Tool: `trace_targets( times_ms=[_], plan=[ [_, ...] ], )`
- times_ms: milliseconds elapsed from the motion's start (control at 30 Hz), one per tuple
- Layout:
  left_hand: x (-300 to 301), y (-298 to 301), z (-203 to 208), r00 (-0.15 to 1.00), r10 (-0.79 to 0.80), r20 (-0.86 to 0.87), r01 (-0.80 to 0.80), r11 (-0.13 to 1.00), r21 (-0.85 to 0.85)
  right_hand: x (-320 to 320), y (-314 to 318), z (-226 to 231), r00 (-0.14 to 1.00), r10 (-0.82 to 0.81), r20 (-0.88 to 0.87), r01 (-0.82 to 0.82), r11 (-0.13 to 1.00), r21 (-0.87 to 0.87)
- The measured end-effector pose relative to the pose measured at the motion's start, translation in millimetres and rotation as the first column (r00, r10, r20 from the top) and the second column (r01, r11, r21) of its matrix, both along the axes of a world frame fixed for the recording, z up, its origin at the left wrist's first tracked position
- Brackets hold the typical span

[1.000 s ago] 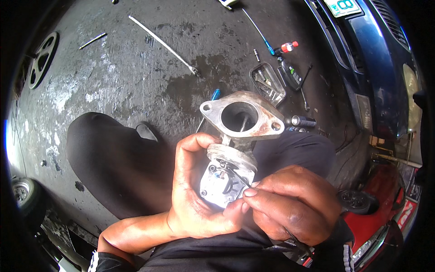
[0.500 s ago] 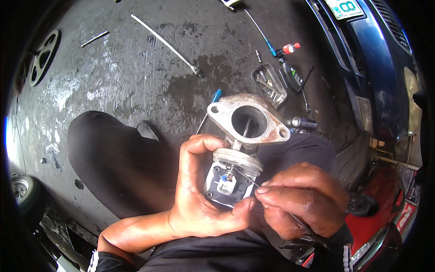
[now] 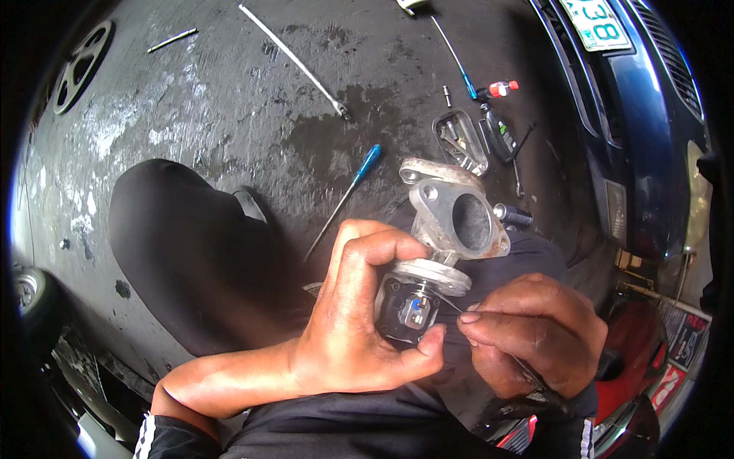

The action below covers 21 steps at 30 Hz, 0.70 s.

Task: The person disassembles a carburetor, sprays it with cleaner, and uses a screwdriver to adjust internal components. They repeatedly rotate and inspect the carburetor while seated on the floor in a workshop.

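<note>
The left fingers [image 3: 382, 245] curl around a flanged metal part [image 3: 433, 275] while the right fingers [image 3: 497, 327] pinch a thin rod [image 3: 449, 302].

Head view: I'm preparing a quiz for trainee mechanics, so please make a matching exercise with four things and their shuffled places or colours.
1. Metal housing
2. Thin tool
3. Open tray
4. Car at upper right

A. Dark blue
B. Gripped by the left hand
C. On the floor, holding metal pieces
D. Held in the right hand

Pairs: 1-B; 2-D; 3-C; 4-A
</note>
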<state>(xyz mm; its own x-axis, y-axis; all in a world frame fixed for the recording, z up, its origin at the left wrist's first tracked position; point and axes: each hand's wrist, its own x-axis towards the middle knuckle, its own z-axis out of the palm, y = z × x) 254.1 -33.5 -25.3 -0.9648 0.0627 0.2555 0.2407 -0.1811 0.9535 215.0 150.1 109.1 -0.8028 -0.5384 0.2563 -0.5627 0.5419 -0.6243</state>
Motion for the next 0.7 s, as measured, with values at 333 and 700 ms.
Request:
trace_targets(
  times_ms=[333, 700],
  plan=[
    [-7.1, -3.3, -0.8, 0.990, 0.026, -0.135, -0.051, 0.982, -0.182, -2.5, 4.8, 11.0, 0.995, 0.075, 0.071, -0.084, 0.987, 0.134],
    [-4.6, 0.3, -1.1, 0.997, 0.024, -0.077, -0.037, 0.984, -0.173, -7.7, 7.4, 11.1, 0.990, 0.097, 0.100, -0.115, 0.975, 0.188]
  ],
)
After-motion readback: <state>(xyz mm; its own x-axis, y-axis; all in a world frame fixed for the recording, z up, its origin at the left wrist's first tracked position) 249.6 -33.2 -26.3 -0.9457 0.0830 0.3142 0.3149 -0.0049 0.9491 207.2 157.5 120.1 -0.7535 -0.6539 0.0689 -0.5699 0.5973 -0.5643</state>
